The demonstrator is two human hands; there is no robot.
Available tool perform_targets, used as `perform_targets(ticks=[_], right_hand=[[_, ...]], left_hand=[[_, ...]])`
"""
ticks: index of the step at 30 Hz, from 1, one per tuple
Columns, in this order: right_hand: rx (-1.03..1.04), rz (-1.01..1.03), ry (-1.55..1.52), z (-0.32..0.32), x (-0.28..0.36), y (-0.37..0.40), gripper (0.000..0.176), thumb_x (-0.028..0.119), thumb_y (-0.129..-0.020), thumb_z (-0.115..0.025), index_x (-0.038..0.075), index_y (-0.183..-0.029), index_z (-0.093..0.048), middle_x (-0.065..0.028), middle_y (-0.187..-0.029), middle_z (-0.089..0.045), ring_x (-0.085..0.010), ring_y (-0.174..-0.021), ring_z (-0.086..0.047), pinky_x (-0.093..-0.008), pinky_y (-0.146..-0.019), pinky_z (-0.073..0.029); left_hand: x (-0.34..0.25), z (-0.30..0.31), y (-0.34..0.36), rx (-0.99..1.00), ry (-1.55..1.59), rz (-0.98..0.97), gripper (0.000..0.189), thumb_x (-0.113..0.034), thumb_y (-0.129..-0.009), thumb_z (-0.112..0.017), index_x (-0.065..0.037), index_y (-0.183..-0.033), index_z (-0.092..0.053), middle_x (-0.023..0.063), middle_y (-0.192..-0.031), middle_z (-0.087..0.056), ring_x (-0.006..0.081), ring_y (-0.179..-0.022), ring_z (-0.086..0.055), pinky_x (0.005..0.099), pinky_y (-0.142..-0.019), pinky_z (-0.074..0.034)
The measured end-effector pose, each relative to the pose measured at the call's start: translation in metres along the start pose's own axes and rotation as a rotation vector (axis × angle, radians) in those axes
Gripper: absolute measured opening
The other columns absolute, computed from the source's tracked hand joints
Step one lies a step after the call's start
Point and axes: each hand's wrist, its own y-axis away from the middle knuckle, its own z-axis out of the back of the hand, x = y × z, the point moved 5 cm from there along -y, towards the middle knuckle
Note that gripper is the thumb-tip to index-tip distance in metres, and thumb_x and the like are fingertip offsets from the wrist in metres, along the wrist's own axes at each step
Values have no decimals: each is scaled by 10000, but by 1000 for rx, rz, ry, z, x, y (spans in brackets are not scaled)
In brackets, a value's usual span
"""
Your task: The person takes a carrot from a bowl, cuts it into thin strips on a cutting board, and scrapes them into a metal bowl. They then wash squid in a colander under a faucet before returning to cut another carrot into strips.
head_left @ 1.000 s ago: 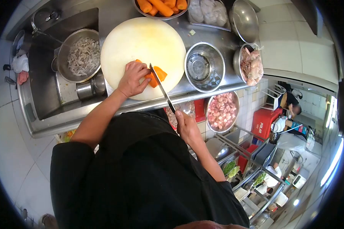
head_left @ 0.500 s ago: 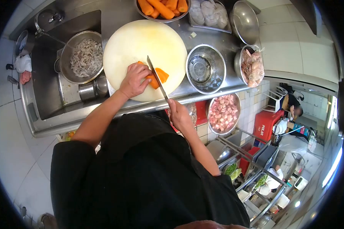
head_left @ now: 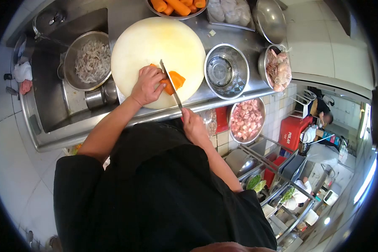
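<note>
On the round white cutting board (head_left: 155, 42), my left hand (head_left: 147, 85) presses its curled fingers onto a carrot (head_left: 167, 87). My right hand (head_left: 194, 125) grips the handle of a knife (head_left: 174, 92) near the board's front edge. The blade lies across the carrot, just right of my left fingers, its tip pointing away from me. Orange carrot slices (head_left: 177, 79) rest against the blade's right side. Part of the carrot is hidden under my left hand.
A sink (head_left: 46, 96) at left holds a pot of shrimp (head_left: 92, 63) under a running tap. Behind the board sits a bowl of carrots (head_left: 178, 7). To the right are a metal colander (head_left: 226, 71) and a bowl of raw seafood (head_left: 277, 69). Cubed meat (head_left: 246, 120) sits lower down.
The view has shifted slightly, moving the counter up a little. Both hands keep their places at the carrot and knife; the slices beside the blade look slightly shifted.
</note>
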Motion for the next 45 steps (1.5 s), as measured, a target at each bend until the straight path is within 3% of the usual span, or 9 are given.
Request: perform_targets(ticks=[12, 18, 24, 35, 45], right_hand=[[146, -147, -120, 21, 19, -3, 547, 429, -1117, -399, -43, -1204, -660, -364, -1100, -658, -540, -1122, -597, -542, -938, -474], [116, -117, -150, 35, 23, 34, 509, 423, -1114, -415, -15, -1210, -658, -355, -1086, -658, -542, -1123, -592, -549, -935, -472], [144, -211, -39, 38, 17, 49, 472, 427, -1112, -423, 37, -1215, -667, -340, -1103, -663, -545, -1117, -594, -568, -915, -479], [25, -65, -29, -14, 0, -3, 534, 420, -1114, -382, -5, -1223, -686, -349, -1087, -677, -551, -1092, -612, -578, -947, -487], [85, -141, -99, 26, 24, 37, 502, 406, -1119, -402, -5, -1216, -674, -364, -1070, -657, -554, -1080, -604, -566, -914, -471]], left_hand=[[7, 11, -6, 75, -3, -48, 271, -143, -848, -723, -81, -1105, -665, 90, -1138, -609, 319, -1145, -547, 452, -1017, -399], [6, 13, -6, 108, -21, -59, 266, -154, -872, -698, -52, -1112, -646, 130, -1156, -584, 349, -1158, -543, 467, -1034, -395], [8, 10, -6, 104, -13, -49, 273, -149, -871, -697, -57, -1122, -643, 129, -1170, -586, 356, -1170, -539, 478, -1042, -391], [14, 5, -4, 113, -23, -41, 286, -185, -880, -700, -71, -1140, -659, 106, -1194, -602, 325, -1182, -544, 468, -1049, -391], [9, 10, -4, 60, -16, -55, 271, -161, -873, -701, -77, -1127, -659, 98, -1157, -595, 319, -1157, -545, 455, -1030, -401]])
